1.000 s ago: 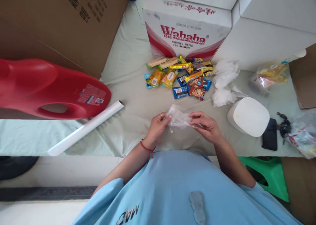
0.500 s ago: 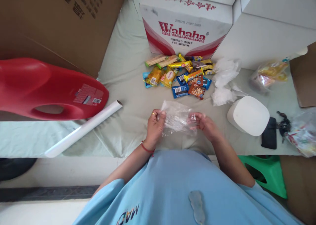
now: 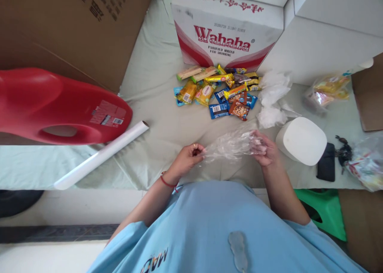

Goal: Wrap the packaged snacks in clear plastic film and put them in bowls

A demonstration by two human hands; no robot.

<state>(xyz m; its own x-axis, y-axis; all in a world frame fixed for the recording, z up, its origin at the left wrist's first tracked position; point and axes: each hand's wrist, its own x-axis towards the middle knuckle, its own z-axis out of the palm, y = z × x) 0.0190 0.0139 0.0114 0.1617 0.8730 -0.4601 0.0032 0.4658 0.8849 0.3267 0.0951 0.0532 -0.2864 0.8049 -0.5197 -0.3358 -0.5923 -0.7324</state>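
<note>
A clear plastic bag (image 3: pixel 229 145) is stretched sideways between my two hands, just above the cloth. My left hand (image 3: pixel 189 158) pinches its left end between thumb and fingers. At the other end my right hand (image 3: pixel 265 148) holds the bag, its fingers partly covered by the crinkled film; whether they are inside it I cannot tell. Beyond the bag lies a pile of small wrapped snacks: blue packets (image 3: pixel 219 110), brown cookie packets (image 3: pixel 239 110), yellow bars (image 3: pixel 235 91), orange-yellow packets (image 3: pixel 188 93) and long wafer packs (image 3: pixel 189 72). More crumpled clear bags (image 3: pixel 273 99) lie right of them.
A Wahaba-type water carton (image 3: pixel 224 33) stands behind the snacks. On the left are a red plastic jug (image 3: pixel 74 93) and a white roll (image 3: pixel 101 156). A white lidded container (image 3: pixel 302 141), a black phone (image 3: pixel 326 163) and filled bags (image 3: pixel 368 161) sit on the right.
My hands have moved apart, the right one farther to the right and the left one slightly left. The clear bag is now drawn out longer between them.
</note>
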